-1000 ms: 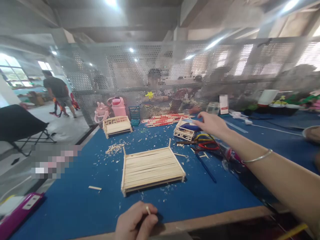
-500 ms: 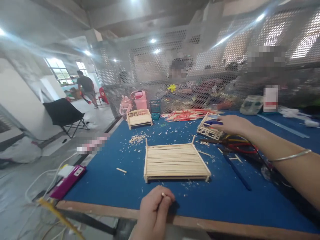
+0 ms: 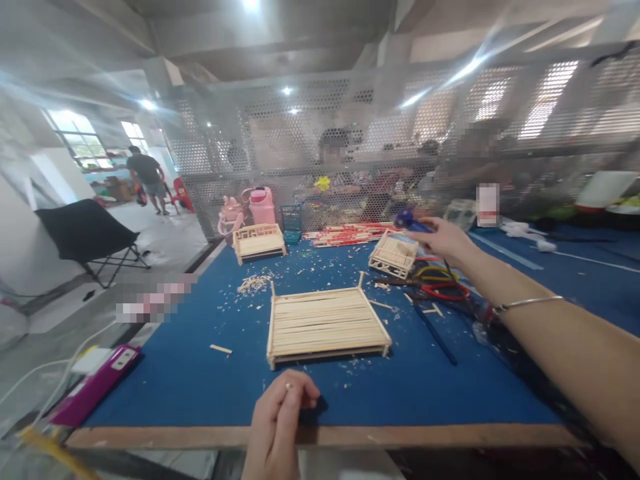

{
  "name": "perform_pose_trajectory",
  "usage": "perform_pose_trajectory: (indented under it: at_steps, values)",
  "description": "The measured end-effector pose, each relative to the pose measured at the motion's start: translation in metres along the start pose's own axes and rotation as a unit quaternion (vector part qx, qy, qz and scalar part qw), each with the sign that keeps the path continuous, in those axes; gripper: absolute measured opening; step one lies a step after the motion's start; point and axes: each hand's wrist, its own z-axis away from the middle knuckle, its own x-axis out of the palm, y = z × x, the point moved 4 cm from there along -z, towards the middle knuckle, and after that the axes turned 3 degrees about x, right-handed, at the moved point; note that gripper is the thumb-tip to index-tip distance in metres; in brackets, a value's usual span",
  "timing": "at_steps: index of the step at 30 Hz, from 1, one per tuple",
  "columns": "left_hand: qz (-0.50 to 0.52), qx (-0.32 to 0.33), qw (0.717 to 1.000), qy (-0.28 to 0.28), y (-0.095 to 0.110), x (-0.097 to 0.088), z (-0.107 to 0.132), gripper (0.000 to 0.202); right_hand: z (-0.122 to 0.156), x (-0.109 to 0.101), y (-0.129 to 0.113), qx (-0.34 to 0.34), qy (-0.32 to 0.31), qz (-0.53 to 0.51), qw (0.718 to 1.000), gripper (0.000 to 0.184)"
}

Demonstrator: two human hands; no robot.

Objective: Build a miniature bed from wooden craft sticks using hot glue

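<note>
Clock directions are taken from the centre of the large slatted stick platform (image 3: 327, 323).

Item: large slatted stick platform, pale wood, two corner posts at its far side; standing on the blue-topped table (image 3: 175, 400).

Item: left hand (image 3: 283, 417), at 6 o'clock, near the platform's front edge; thumb and forefinger pinched together on a short stick (image 3: 289, 387), only its pale tip showing.

Item: right hand (image 3: 447, 241), at 2 o'clock; fingers closed around a blue hand tool (image 3: 407, 219), perhaps a glue gun, though its outline is too blurred to be certain. Silver bangle (image 3: 533, 303) on the wrist.

Item: small stick model (image 3: 393, 250), between 1 and 2 o'clock, just beside the blue hand tool.

Item: miniature stick bench (image 3: 259, 241), railed back, between 10 and 11 o'clock.

Item: red and cream sticks (image 3: 347, 235), loose heap, between 12 and 1 o'clock.

Item: stick offcuts (image 3: 254, 284), small pile, 10 o'clock.

Item: red-handled tool (image 3: 445, 291), between 2 and 3 o'clock.

Item: pink bottle (image 3: 263, 207), upright, 11 o'clock.

Item: purple power strip (image 3: 97, 387), between 8 and 9 o'clock.
</note>
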Motion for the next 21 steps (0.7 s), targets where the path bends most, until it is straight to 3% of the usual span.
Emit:
perform_pose_trajectory:
  at_steps: [2, 8, 11, 12, 15, 18, 21]
  values:
    - [-0.008, -0.003, 1.000, -0.001, 0.000, 0.000, -0.001, 0.040, 0.002, -0.007, -0.013, 0.032, -0.011, -0.075, 0.997, 0.020]
    - [-0.044, 0.072, 0.996, -0.010, -0.005, -0.003, -0.002, 0.040, 0.026, -0.032, -0.070, 0.074, -0.054, -0.253, 0.963, 0.037]
    - [-0.065, 0.081, 0.993, 0.056, -0.008, -0.016, 0.004, 0.035, 0.063, -0.025, -0.093, 0.126, -0.175, -0.348, 0.912, 0.018]
    - [-0.066, 0.081, 0.991, 0.089, -0.008, -0.024, 0.006, 0.035, 0.079, -0.020, -0.099, 0.131, -0.223, -0.334, 0.906, 0.011]
    - [-0.104, 0.096, 0.979, 0.143, -0.003, -0.045, 0.005, 0.036, 0.131, -0.002, -0.113, 0.114, -0.334, -0.270, 0.896, 0.018]
    - [-0.232, 0.085, 0.961, 0.124, 0.001, -0.058, -0.011, 0.027, 0.175, 0.015, -0.124, 0.073, -0.420, -0.235, 0.874, 0.023]
    - [-0.310, 0.033, 0.950, 0.028, -0.003, -0.054, -0.031, 0.027, 0.196, 0.027, -0.131, 0.024, -0.438, -0.233, 0.868, 0.033]
